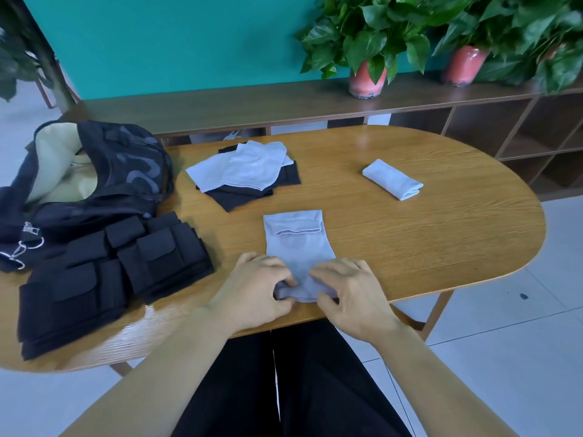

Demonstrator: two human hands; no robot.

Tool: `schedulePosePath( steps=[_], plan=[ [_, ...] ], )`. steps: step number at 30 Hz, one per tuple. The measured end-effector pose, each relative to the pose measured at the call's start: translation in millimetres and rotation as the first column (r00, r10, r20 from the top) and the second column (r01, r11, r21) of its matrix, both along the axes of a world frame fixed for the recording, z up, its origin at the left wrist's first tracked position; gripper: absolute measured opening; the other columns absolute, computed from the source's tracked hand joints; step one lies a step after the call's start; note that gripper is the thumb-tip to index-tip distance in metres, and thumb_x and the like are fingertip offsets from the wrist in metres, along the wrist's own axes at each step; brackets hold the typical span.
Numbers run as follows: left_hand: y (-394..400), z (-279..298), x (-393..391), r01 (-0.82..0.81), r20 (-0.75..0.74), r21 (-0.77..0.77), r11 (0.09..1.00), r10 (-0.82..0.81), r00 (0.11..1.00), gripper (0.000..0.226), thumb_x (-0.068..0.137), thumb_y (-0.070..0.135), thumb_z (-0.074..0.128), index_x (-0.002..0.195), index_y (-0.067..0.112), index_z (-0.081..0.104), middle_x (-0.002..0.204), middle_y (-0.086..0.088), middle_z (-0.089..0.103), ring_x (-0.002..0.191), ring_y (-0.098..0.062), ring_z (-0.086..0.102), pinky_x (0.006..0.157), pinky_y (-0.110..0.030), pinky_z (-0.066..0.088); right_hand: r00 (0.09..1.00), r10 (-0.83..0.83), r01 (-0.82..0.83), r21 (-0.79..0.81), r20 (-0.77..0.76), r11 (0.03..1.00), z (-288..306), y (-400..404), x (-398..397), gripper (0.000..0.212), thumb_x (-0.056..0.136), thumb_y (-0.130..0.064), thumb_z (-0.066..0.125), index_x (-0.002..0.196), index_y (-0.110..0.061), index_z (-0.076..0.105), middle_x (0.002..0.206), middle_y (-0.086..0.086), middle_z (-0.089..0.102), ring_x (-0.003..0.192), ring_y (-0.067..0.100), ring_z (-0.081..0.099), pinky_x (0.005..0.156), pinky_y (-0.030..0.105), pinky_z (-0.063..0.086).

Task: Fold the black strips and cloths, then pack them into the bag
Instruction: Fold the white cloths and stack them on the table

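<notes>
The bench (410,247) carries an open black bag (104,181) at far left, its markings unreadable and its left edge cut off. Left hand (258,288) and right hand (350,294) each pinch the near, rolled end of the pale cloth (298,244), hiding it.

Bare forearms, no sleeves or rings; black trousers (315,389) on the legs.

The one camera sits on my head, looking forward and down, close over my hands (303,288) at the counter's (410,234) near edge.
</notes>
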State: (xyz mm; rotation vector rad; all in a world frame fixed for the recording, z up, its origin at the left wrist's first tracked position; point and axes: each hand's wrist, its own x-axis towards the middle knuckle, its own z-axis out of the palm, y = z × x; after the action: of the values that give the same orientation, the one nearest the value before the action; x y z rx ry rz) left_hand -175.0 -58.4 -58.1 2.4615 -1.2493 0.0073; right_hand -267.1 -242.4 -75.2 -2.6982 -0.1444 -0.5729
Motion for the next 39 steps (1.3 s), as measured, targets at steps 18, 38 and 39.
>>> schedulePosePath(
  steps=[18,38,39],
  plan=[
    [-9.2,-4.8,9.5,-0.491,-0.484,-0.245,0.836,0.334,0.809,0.018,0.086,0.029,0.065,0.069,0.022,0.062,0.062,0.015,0.062,0.062,-0.010,0.057,0.072,-0.037,0.048,0.904,-0.277,0.418,0.530,-0.326,0.738,7.9,-7.4,33.9,0.027,0.089,-0.035,0.063,0.075,-0.012,0.062,0.064,0.002,0.058,0.058,0.016,0.046,0.056,0.032,0.039],
    [-23.4,-16.3,17.1,-0.621,0.113,-0.030,0.784,0.620,0.777,0.026,0.095,0.053,0.045,0.091,0.027,0.049,0.054,0.011,0.050,0.062,-0.012,0.053,0.091,-0.036,0.021,0.812,-0.530,0.565,0.101,-0.243,0.819,1.7,-2.6,52.5,0.025,0.092,-0.047,0.055,0.093,-0.023,0.050,0.078,-0.009,0.047,0.078,0.012,0.045,0.060,0.027,0.032],
    [-22.7,-17.9,16.9,-0.611,0.127,-0.041,0.791,0.611,0.782,0.026,0.094,0.052,0.046,0.091,0.026,0.048,0.053,0.011,0.049,0.062,-0.014,0.054,0.091,-0.037,0.021,0.809,-0.538,0.571,0.097,-0.235,0.815,1.4,-2.5,51.4,0.025,0.092,-0.047,0.056,0.094,-0.023,0.049,0.079,-0.009,0.046,0.079,0.011,0.044,0.060,0.027,0.032]
  ],
)
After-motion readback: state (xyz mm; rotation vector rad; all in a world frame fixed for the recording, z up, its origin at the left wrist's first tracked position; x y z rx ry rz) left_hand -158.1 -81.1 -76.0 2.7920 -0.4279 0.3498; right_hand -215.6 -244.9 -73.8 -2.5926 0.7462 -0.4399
